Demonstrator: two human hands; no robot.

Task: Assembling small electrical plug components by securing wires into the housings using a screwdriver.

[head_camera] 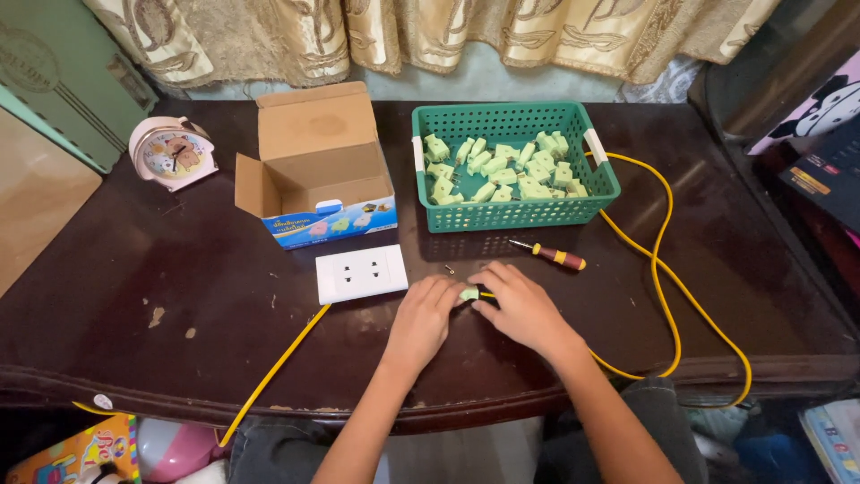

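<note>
My left hand [421, 320] and my right hand [520, 306] meet at the front middle of the dark wooden table [161, 278]. Together they hold a small pale green plug [468, 294] at the end of a yellow cable [667, 269]. A tiny screw [449, 269] lies just beyond my fingers. A screwdriver with a red and yellow handle [550, 254] rests a little farther back, right of the screw. A white wall socket plate [361, 272] lies to the left of my left hand.
A green plastic basket [515, 213] holds several pale green plugs [502, 170]. An open cardboard box [313, 170] stands at the back, a pink alarm clock [170, 152] far left. The yellow cable loops off the table's right front edge.
</note>
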